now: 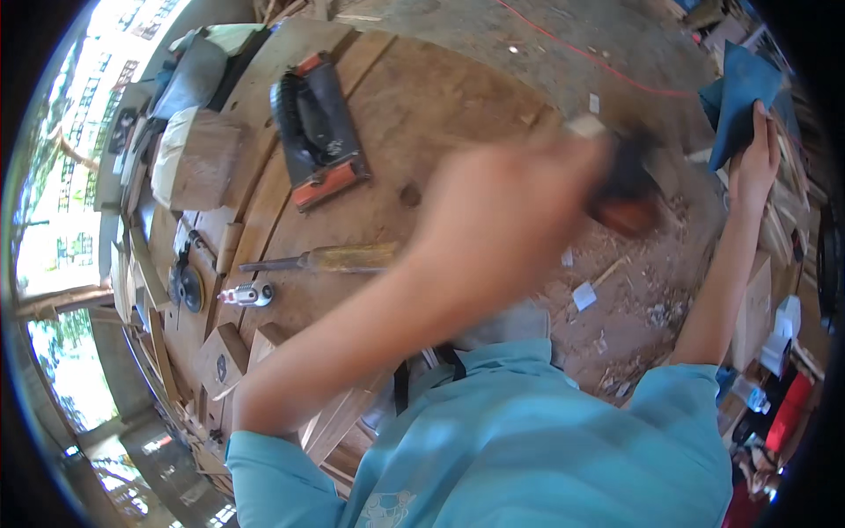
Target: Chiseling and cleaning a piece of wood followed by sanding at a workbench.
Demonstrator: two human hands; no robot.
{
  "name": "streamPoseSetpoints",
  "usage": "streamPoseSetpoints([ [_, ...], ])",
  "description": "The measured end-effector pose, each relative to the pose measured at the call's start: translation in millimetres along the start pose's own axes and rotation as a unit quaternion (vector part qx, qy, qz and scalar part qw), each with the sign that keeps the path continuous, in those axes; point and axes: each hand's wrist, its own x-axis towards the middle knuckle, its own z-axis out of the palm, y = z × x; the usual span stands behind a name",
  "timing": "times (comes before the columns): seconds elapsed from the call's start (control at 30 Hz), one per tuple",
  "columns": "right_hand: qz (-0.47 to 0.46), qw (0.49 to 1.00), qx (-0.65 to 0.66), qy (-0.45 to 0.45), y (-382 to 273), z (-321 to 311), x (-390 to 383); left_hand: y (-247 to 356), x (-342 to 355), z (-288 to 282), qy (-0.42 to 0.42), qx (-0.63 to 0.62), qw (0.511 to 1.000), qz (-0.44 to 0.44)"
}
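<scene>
My left hand [519, 194] is smeared by motion, reaching across the front of my body to the right, past the bench edge. It is closed on a dark block with an orange-brown end [629, 189], too blurred to tell its exact kind. Out at the far right, my right hand [759, 163] holds up a folded blue sheet of sandpaper [744, 97], its fingers pressed along the sheet. A black hand sander with orange ends [321, 132] lies on the wooden bench [440, 97]. Partly behind my left forearm is a chisel-like tool with a wooden handle [348, 258].
On the bench's left are a wrapped wooden block [198, 158], a round black-and-yellow disc tool [187, 286], a small silvery tool [248, 295] and cut wood blocks [220, 361]. Wood shavings [669, 312] litter the floor, where a red cord [607, 66] runs. Boards and a plastic bottle [751, 394] stand right.
</scene>
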Motion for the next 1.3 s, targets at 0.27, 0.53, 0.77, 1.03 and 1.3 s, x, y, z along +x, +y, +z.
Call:
streamPoseSetpoints([
  [0.27,0.077,0.997,0.009,0.011,33,-33,-73,-35,-27,-57,0.039,-0.035,0.952,-0.302],
  [0.53,0.082,0.988,0.057,-0.122,17,-16,-82,-27,18,-5,-0.186,0.05,0.969,-0.154],
  [0.77,0.001,0.995,-0.042,-0.093,-16,-42,-111,-13,83,49,-0.031,0.202,0.979,-0.02],
  [1.03,0.048,0.995,0.054,-0.075,-15,-56,-119,-1,63,-4,0.012,0.113,0.993,-0.02],
  [1.3,0.058,0.985,0.082,-0.143,-6,-18,-132,-12,30,22,-0.074,0.205,0.974,-0.067],
])
